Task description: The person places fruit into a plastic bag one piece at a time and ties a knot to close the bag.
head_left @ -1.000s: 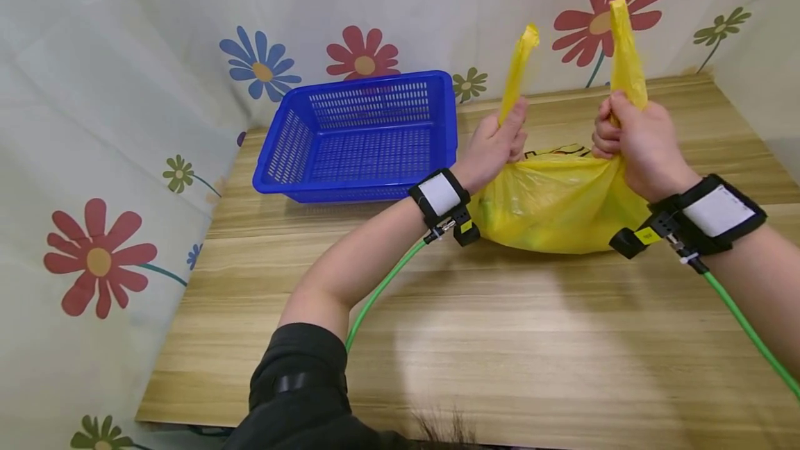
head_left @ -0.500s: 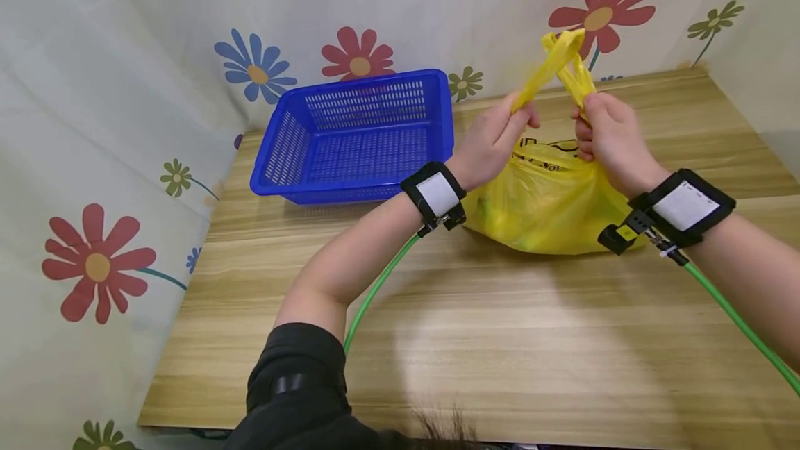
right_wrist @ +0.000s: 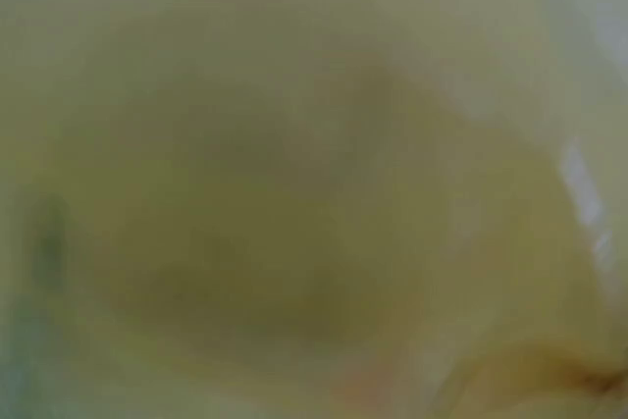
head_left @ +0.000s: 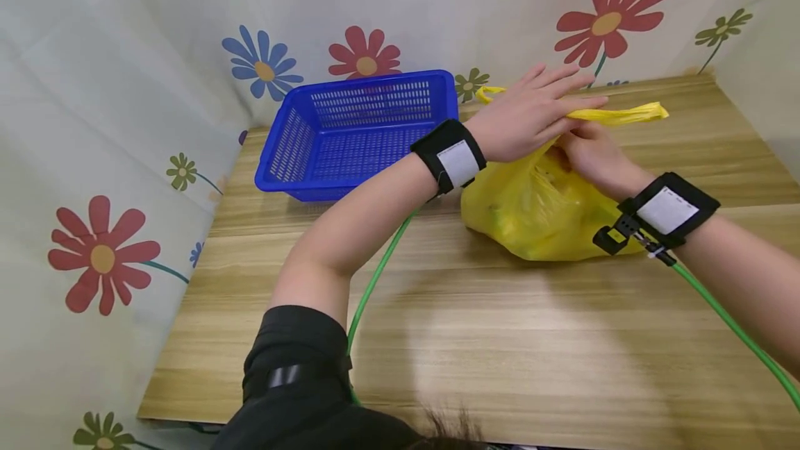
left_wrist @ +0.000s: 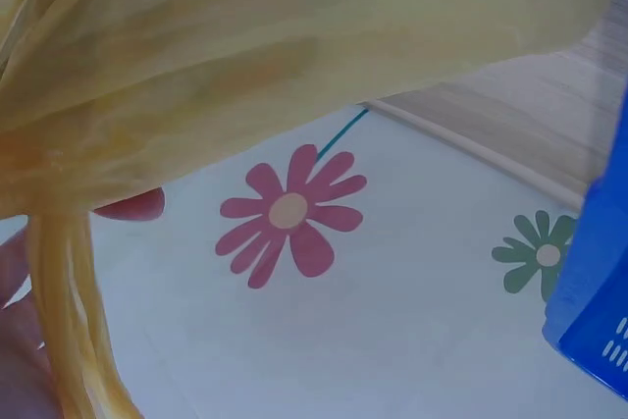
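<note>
A stuffed yellow plastic bag [head_left: 531, 221] sits on the table, its top gathered. My right hand [head_left: 603, 162] grips the gathered neck with curled fingers. Across it lies my left hand [head_left: 528, 113], fingers straight and spread, back of the hand up. One bag handle [head_left: 621, 115] sticks out to the right from between the left thumb and forefinger. The other handle's loop [head_left: 489, 93] shows behind the left hand. In the left wrist view the bag [left_wrist: 324, 56] fills the top, with a twisted handle strip [left_wrist: 67, 301] by the fingers. Blurred yellow plastic [right_wrist: 294, 193] covers the right wrist view.
An empty blue plastic basket [head_left: 356, 186] stands to the left of the bag, close to the left wrist. Behind the wooden table [head_left: 487, 346] hangs a white curtain [head_left: 187, 47] with printed flowers. Green cables [head_left: 381, 276] trail from both wrist cameras.
The two handles, first held up apart, came together and crossed. The left hand has moved right over the right hand and its fingers have straightened; the right hand has moved to the bag's neck.
</note>
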A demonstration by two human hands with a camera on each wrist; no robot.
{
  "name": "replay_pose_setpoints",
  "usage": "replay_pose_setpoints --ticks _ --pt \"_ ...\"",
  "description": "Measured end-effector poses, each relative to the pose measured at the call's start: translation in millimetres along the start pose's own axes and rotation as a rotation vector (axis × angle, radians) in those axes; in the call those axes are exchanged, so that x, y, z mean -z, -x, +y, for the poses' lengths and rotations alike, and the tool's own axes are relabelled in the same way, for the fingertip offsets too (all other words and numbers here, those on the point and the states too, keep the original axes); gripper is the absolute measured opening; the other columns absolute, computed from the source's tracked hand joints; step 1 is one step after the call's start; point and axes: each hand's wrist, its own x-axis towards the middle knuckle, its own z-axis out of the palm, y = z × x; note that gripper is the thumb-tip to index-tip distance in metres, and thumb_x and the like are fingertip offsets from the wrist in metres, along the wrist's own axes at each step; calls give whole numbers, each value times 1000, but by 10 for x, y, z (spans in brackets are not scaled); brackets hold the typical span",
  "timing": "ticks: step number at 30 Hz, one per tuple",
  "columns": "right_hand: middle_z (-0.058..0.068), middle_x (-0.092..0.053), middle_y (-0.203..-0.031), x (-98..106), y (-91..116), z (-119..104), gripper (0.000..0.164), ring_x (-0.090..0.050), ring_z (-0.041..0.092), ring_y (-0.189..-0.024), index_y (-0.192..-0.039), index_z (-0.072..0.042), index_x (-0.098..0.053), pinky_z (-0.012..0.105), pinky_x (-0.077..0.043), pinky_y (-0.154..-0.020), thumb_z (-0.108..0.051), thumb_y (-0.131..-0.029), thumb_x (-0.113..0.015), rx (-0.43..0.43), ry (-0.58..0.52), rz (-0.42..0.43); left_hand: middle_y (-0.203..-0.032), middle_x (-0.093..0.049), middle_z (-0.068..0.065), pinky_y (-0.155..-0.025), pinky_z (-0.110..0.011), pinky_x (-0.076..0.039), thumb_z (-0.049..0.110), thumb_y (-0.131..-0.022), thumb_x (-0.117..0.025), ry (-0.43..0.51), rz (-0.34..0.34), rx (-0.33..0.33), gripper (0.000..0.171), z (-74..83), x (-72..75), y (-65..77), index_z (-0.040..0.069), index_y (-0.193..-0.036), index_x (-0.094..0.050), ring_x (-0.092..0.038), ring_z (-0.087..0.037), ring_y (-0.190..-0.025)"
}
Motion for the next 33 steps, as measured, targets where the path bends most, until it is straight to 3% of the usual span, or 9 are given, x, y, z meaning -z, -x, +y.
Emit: replay_pose_setpoints --ticks 3,5,9,13,18,22,26,30,33 --pt "3 -37 -66 -1 18 16 18 -34 17 -53 -96 -12 -54 28 -28 -52 -17 -105 -39 113 -94 -64 -156 -28 5 -113 -28 8 36 -107 -26 70 -74 34 45 -19 5 -99 28 -151 -35 -14 -9 -145" --pt "5 -37 -66 12 28 34 15 -34 18 -55 -93 -10 -52 29 -27 -53 -9 -102 -40 183 -118 -126 -149 -40 5 -113 -23 0 36 -107 -28 133 -99 47 44 -45 -1 -150 25 -146 -44 -28 -5 -138" --pt "4 -39 -64 27 29 38 8 -38 17 -58 -93 -9 -52 27 -30 -55 -10 -100 -48 200 -11 -175 -116 -59 6 -102 -15 -19 36 -106 -32 256 -109 49 38 -85 -24 -192 20 -123 -62 -50 -5 -110" --pt "3 -39 -62 11 21 32 22 -38 16 -56 -86 -4 -51 24 -32 -54 -18 -103 -48 157 5 -164 -89 -51 4 -85 -17 -30 31 -107 -35 365 -114 48 31 -76 -14 -197 15 -103 -61 -49 -8 -90" --pt "4 -37 -58 -40 11 44 29 -34 15 -47 -78 -2 -50 22 -31 -47 -13 -104 -44 198 -188 -143 -85 -48 2 -77 -17 -34 33 -107 -35 438 -113 92 32 -40 -5 -181 13 -101 -60 -50 -10 -87" --pt "6 -38 -57 -53 -3 44 27 -34 17 -45 -81 -3 -52 24 -30 -45 -14 -104 -44 229 -245 -147 -87 -50 3 -71 -20 -36 47 -104 -31 315 -27 150 38 -49 -100 -114 17 -107 -53 -51 -9 -85" --pt "6 -40 -56 -44 3 25 31 -36 17 -48 -82 -3 -53 24 -31 -46 -22 -105 -44 193 -156 -124 -75 -44 3 -58 -22 -31 50 -104 -30 158 115 182 39 -93 -243 -16 18 -107 -52 -48 -11 -68" --pt "6 -42 -57 -36 21 9 33 -37 16 -50 -82 -5 -56 25 -30 -48 -26 -104 -44 163 -126 -98 -69 -44 5 -54 -22 -30 48 -104 -35 107 228 148 38 -116 -325 81 16 -115 -54 -44 -11 -58" --pt "6 -43 -58 -27 29 1 36 -37 17 -50 -81 -4 -58 26 -30 -47 -26 -104 -44 159 -163 -99 -65 -44 5 -51 -23 -29 53 -100 -41 64 294 93 45 -108 -364 165 14 -121 -51 -42 -11 -52"
